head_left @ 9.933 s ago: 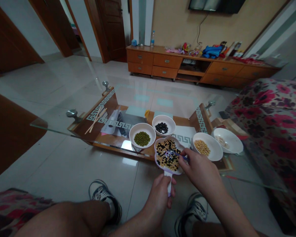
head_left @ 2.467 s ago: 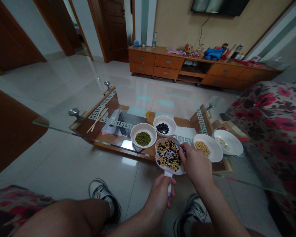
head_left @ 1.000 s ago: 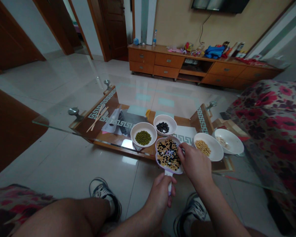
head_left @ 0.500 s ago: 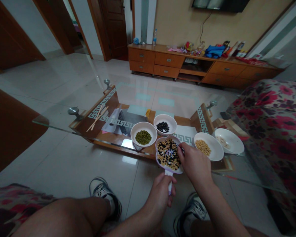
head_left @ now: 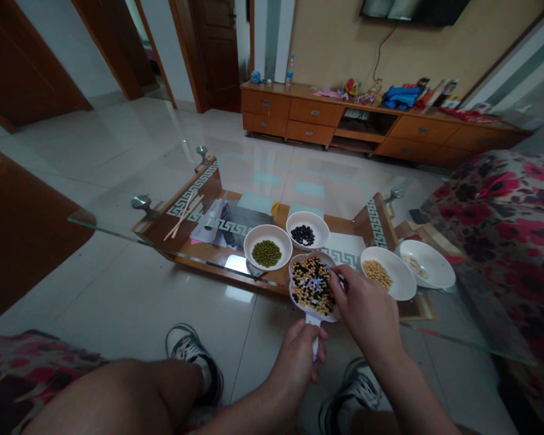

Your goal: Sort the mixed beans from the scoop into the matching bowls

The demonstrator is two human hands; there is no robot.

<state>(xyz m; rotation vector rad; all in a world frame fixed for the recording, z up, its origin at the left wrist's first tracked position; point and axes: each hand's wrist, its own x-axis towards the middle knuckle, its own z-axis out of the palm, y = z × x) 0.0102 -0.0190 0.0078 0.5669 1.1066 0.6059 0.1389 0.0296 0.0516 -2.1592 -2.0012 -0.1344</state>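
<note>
Little has shifted since the earlier frames: your right hand (head_left: 367,308) has stayed at the right rim of the scoop (head_left: 312,289), fingers pinched shut on a thin dark tool (head_left: 339,278) whose tip reaches in among the mixed beans (head_left: 312,287), while your left hand (head_left: 299,359) keeps its closed grip around the scoop's white handle, holding it just above the near edge of the glass worktop (head_left: 118,205). Black and yellow beans fill the scoop in a heap. Just beyond it to the left sits the bowl of green beans (head_left: 268,248), and right behind the scoop the bowl of black beans (head_left: 307,231). To the right, close beside your right hand, is the bowl of yellow beans (head_left: 388,281), and touching its far right side another white bowl (head_left: 427,272) with a few pale pieces in it. Chopsticks (head_left: 182,215) lie well apart at the left end of the shelf under the glass. Below your hands your two shoes (head_left: 194,362) rest on the tiled floor, your bare knee at the near left.
</note>
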